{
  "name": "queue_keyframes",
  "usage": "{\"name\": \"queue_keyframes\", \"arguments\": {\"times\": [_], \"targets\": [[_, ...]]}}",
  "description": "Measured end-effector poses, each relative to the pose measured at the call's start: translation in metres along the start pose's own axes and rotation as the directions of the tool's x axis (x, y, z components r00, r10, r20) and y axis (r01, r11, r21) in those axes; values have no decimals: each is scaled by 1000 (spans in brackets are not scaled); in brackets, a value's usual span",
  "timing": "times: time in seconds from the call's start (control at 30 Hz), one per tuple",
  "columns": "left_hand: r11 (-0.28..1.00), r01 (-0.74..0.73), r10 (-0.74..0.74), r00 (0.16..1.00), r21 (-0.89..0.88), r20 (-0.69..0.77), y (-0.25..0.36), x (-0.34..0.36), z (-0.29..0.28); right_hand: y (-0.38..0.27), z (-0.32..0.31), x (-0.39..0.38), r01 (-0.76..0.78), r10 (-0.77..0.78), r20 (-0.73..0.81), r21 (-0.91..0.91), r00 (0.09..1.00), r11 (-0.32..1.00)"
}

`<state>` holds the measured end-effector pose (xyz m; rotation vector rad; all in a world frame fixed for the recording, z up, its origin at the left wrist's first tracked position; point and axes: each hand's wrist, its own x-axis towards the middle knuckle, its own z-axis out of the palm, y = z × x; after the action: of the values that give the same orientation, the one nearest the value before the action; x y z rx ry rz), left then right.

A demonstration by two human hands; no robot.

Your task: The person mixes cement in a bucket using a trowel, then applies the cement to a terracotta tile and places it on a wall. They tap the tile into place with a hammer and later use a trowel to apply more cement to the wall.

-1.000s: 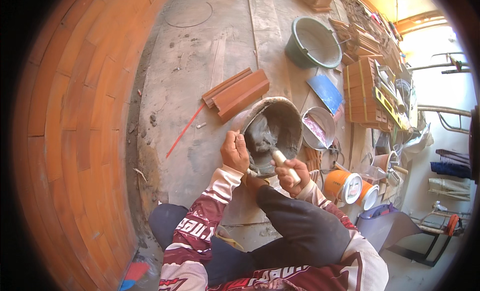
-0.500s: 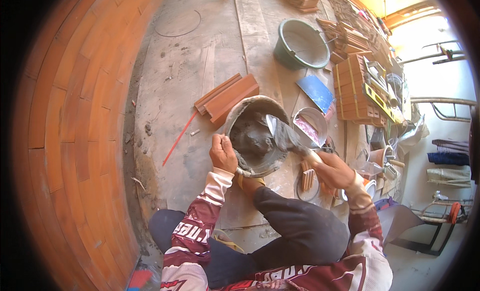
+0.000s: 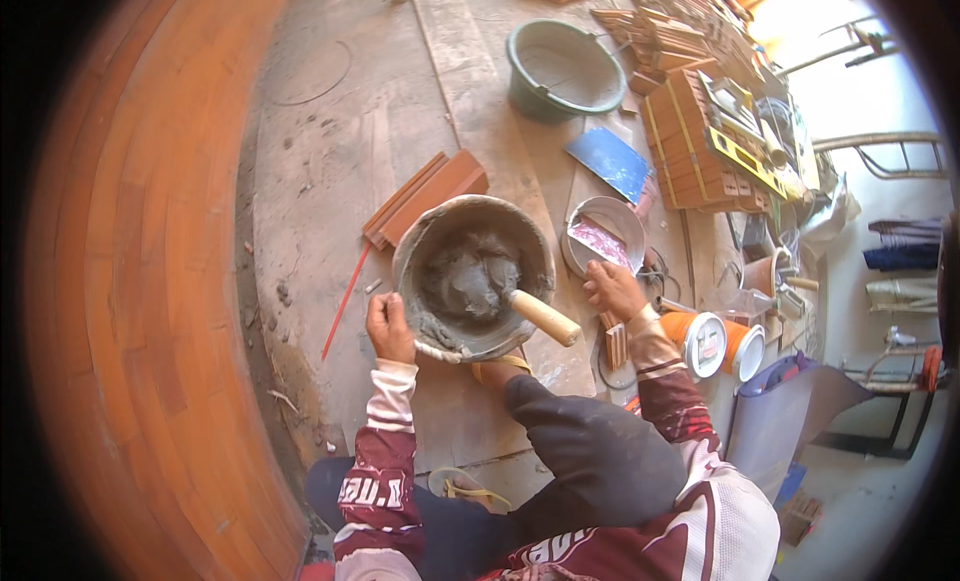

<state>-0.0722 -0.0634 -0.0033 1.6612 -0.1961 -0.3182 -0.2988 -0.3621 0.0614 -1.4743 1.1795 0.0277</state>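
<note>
The mortar pan [image 3: 472, 277] sits on the concrete floor [image 3: 330, 161] just in front of your knee, tilted a little toward you, and your left hand [image 3: 388, 327] is clamped on its near rim. What has changed: a second ago your right hand [image 3: 612, 289] was at the trowel's wooden handle [image 3: 543, 317]; now it has let go, leaving the trowel standing in the grey mortar with the handle leaning over the pan's right rim. That hand has swung right, fingers loosely curled, to rest by the small metal bowl [image 3: 603, 236]; whether it grips anything you cannot tell. So the mixing looks paused while you reach for something at your side. In the pan lies a thick lump of wet grey mortar, smeared up the walls. The metal bowl beside it holds something pinkish. Just right of your forearm lie two orange tubs [image 3: 712, 343] with white lids, on their sides. Farther off, the green bucket [image 3: 560, 71] shows only a grey-coated inside.
</note>
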Motion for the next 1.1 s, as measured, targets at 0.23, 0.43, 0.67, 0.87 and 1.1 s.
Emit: {"name": "queue_keyframes", "arguments": {"times": [0.23, 0.43, 0.67, 0.87, 1.1], "targets": [[807, 421, -402, 905, -415, 138, 4, -5, -1, 31, 63, 2, -28, -66, 133, 603, 989, 798], [670, 517, -453, 853, -533, 259, 11, 14, -10, -11, 74, 0, -61, -32, 122, 682, 992, 729], [701, 561, -433, 826, -441, 362, 61, 24, 58, -11, 14, 9, 121, -72, -99, 677, 992, 726], [633, 633, -381, 756, -445, 533, 33, 44, 97, 46, -20, 22, -2, 42, -33, 762, 999, 648], [795, 64, 88, 972, 604, -219, -41, 77, 31, 0, -18, -5, 318, -222, -392, 198, 893, 927]]}}
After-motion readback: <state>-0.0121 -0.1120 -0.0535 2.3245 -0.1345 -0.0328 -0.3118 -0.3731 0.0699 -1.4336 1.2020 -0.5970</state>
